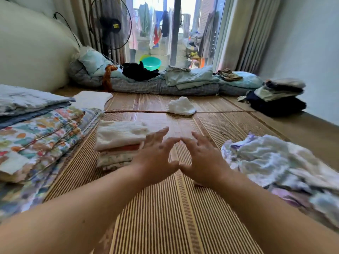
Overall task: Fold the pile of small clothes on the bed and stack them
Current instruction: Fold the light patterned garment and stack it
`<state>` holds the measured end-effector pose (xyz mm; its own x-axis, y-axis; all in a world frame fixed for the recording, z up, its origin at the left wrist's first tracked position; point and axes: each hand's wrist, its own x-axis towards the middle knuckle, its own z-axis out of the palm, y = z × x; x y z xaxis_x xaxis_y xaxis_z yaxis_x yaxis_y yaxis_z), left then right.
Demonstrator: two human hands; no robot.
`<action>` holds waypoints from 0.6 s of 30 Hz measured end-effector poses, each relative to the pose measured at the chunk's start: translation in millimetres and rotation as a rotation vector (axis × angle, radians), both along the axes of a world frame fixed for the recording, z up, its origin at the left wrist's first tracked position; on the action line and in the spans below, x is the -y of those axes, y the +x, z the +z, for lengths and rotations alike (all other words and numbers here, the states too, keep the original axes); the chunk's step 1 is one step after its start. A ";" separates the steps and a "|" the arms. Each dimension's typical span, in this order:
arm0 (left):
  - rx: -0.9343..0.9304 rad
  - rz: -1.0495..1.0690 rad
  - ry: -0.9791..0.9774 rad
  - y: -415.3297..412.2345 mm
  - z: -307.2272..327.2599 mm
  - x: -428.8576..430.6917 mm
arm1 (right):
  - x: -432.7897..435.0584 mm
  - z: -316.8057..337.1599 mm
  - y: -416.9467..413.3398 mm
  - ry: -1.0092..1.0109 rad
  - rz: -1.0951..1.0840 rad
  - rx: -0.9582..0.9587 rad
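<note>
Between garments: left hand and right hand hover empty, fingers spread, above the mat. Folded stack sits left; next, reach right for the unfolded pile.

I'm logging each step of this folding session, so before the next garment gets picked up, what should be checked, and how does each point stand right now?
1. Both hands free: ok. The left hand and right hand are open, fingers spread, holding nothing.
2. Folding space clear: ok. The striped mat under and in front of the hands is bare.
3. Folded stack tidy: ok. It sits level beside the left hand, cream piece on top.
4. Unfolded pile close by: ok, lying crumpled just right of the right hand.
5. Stray white cloth: not ok, it lies apart, farther up the mat.
6. Number of pieces left: cannot tell.
</note>
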<state>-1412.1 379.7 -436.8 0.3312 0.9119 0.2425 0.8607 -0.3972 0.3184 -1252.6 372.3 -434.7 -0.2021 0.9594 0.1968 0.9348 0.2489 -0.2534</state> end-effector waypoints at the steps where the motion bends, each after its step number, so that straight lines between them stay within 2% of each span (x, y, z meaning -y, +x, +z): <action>1: -0.012 -0.034 -0.009 21.2 -2.5 17.8 | 25.8 -1.4 18.8 -0.013 -0.027 -0.003; 8: -0.093 -0.266 -0.081 156.0 -27.2 111.1 | 158.0 -22.6 151.8 -0.133 -0.322 -0.056; 13: -0.200 -0.391 -0.074 237.3 -37.4 128.7 | 187.3 -37.0 216.8 -0.163 -0.480 -0.192; 18: -0.203 -0.346 -0.138 288.3 -50.5 100.8 | 187.1 -50.6 259.7 -0.239 -0.496 -0.201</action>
